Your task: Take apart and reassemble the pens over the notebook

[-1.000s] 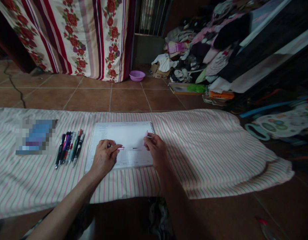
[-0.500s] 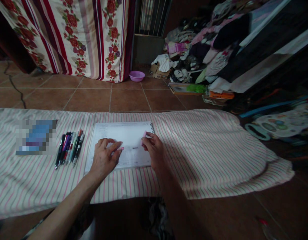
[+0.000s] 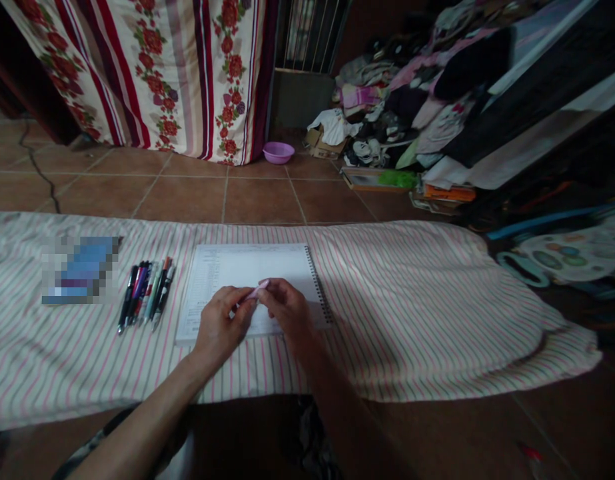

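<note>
1. From where I stand, the left hand (image 3: 221,321) pinches a pink pen (image 3: 258,289) between thumb and fingers.
2. The right hand (image 3: 288,308) pinches it too — the two sets of fingers nearly meeting.
3. The pink pen is slanted above a spiral-bound notebook (image 3: 242,263).
4. Several other pens (image 3: 146,293) lie side by side left of it — on a striped cloth (image 3: 412,300).

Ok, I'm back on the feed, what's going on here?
A person's left hand and right hand meet over a white spiral-bound notebook, both pinching a slim pink pen-like piece. The notebook lies on a pale cloth with pink and grey stripes, its wire coil on the right side. Left of it, a row of slim multicoloured pens lies on the cloth.
</note>
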The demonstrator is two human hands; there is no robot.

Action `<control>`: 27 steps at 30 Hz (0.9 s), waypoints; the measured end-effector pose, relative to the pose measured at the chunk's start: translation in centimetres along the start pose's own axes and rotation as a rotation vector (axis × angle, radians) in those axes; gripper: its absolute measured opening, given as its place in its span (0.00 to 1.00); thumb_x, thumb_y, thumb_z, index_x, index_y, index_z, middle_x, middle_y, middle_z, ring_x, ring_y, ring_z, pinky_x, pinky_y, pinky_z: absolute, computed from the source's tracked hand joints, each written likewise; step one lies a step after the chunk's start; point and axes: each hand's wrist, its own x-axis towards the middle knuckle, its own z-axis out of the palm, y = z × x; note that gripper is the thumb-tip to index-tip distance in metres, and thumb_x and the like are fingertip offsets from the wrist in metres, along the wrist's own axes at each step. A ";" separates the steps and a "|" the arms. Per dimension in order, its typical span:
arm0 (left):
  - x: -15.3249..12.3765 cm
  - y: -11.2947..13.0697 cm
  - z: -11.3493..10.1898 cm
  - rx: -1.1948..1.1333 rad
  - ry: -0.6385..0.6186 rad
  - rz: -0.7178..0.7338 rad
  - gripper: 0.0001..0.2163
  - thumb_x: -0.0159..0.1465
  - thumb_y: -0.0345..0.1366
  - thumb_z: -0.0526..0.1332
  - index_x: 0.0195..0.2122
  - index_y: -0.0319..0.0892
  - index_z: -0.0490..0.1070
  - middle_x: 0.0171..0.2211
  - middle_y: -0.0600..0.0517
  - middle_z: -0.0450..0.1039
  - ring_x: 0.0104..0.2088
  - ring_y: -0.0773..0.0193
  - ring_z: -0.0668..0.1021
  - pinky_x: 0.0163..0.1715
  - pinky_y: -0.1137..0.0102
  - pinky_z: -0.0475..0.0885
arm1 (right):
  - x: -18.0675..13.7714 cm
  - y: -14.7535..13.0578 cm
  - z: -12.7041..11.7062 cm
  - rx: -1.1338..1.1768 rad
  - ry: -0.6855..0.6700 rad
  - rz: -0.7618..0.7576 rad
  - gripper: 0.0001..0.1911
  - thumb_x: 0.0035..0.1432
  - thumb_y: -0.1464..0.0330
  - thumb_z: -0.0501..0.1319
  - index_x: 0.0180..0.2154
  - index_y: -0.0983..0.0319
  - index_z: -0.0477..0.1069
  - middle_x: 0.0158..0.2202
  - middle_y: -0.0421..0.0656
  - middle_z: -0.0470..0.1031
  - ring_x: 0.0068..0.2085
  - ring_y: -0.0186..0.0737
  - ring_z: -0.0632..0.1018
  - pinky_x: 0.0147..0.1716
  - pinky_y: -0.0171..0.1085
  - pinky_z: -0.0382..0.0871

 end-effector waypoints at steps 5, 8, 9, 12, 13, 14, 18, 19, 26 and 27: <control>0.1 0.2 -0.3 0.006 0.070 0.085 0.08 0.63 0.35 0.55 0.39 0.42 0.73 0.31 0.50 0.71 0.34 0.63 0.73 0.34 0.67 0.70 | -0.1 -0.7 -0.1 -0.065 0.080 -0.027 0.13 0.47 0.58 0.62 0.30 0.61 0.75 0.19 0.36 0.67 0.20 0.30 0.65 0.19 0.31 0.57; 0.1 0.2 -0.2 0.036 0.073 0.088 0.09 0.63 0.34 0.55 0.39 0.40 0.73 0.31 0.49 0.71 0.34 0.62 0.73 0.35 0.66 0.70 | 0.1 -0.7 -0.3 -0.106 0.106 -0.012 0.13 0.47 0.58 0.62 0.28 0.61 0.76 0.18 0.36 0.68 0.21 0.31 0.66 0.21 0.32 0.59; 0.0 0.3 -0.2 0.041 0.069 0.086 0.09 0.63 0.34 0.55 0.38 0.40 0.73 0.31 0.49 0.71 0.34 0.62 0.73 0.34 0.66 0.70 | 0.1 -0.7 -0.3 -0.117 0.118 -0.013 0.12 0.46 0.59 0.62 0.28 0.61 0.76 0.19 0.37 0.69 0.22 0.31 0.68 0.23 0.32 0.60; -0.2 0.4 0.0 0.047 0.050 0.067 0.09 0.63 0.35 0.54 0.38 0.41 0.73 0.30 0.50 0.71 0.33 0.63 0.73 0.34 0.66 0.70 | 0.1 -0.7 -0.3 -0.140 0.151 -0.040 0.10 0.46 0.61 0.63 0.26 0.61 0.75 0.24 0.39 0.74 0.27 0.34 0.73 0.29 0.33 0.64; -0.2 0.5 0.1 0.046 0.045 0.061 0.10 0.63 0.35 0.54 0.38 0.41 0.74 0.30 0.50 0.71 0.33 0.63 0.73 0.34 0.66 0.70 | 0.0 -0.7 -0.3 -0.144 0.156 -0.052 0.10 0.47 0.61 0.62 0.26 0.61 0.75 0.25 0.39 0.75 0.29 0.35 0.74 0.31 0.34 0.65; -0.3 0.5 0.2 0.044 0.038 0.053 0.10 0.64 0.35 0.53 0.38 0.41 0.74 0.30 0.50 0.71 0.33 0.63 0.73 0.34 0.66 0.70 | 0.0 -0.7 -0.4 -0.146 0.157 -0.064 0.09 0.47 0.62 0.62 0.27 0.61 0.75 0.26 0.40 0.76 0.30 0.36 0.74 0.32 0.34 0.66; -0.3 0.7 0.2 0.014 0.025 0.016 0.10 0.63 0.35 0.53 0.37 0.40 0.74 0.28 0.50 0.70 0.31 0.63 0.73 0.32 0.66 0.70 | -0.2 -0.8 -0.5 -0.157 0.129 -0.119 0.08 0.50 0.63 0.60 0.28 0.60 0.76 0.28 0.41 0.77 0.32 0.38 0.75 0.34 0.35 0.67; -0.3 0.7 0.2 0.003 0.024 0.006 0.10 0.63 0.35 0.53 0.37 0.41 0.74 0.27 0.51 0.69 0.31 0.63 0.72 0.32 0.67 0.69 | -0.2 -0.8 -0.5 -0.163 0.122 -0.136 0.08 0.50 0.64 0.60 0.28 0.60 0.76 0.28 0.41 0.77 0.32 0.38 0.75 0.34 0.36 0.67; -0.1 0.7 -0.2 -0.019 0.015 -0.044 0.10 0.62 0.36 0.54 0.34 0.42 0.74 0.23 0.53 0.65 0.27 0.65 0.71 0.27 0.69 0.67 | -0.2 -0.8 -0.3 -0.179 0.119 -0.148 0.09 0.50 0.63 0.59 0.29 0.59 0.76 0.26 0.40 0.75 0.29 0.36 0.73 0.29 0.34 0.65; -0.1 0.8 -0.2 -0.018 0.012 -0.055 0.10 0.62 0.36 0.54 0.34 0.42 0.74 0.23 0.54 0.65 0.27 0.65 0.71 0.28 0.69 0.66 | -0.2 -0.8 -0.3 -0.177 0.129 -0.126 0.10 0.50 0.62 0.59 0.29 0.60 0.76 0.23 0.39 0.73 0.26 0.35 0.72 0.27 0.33 0.63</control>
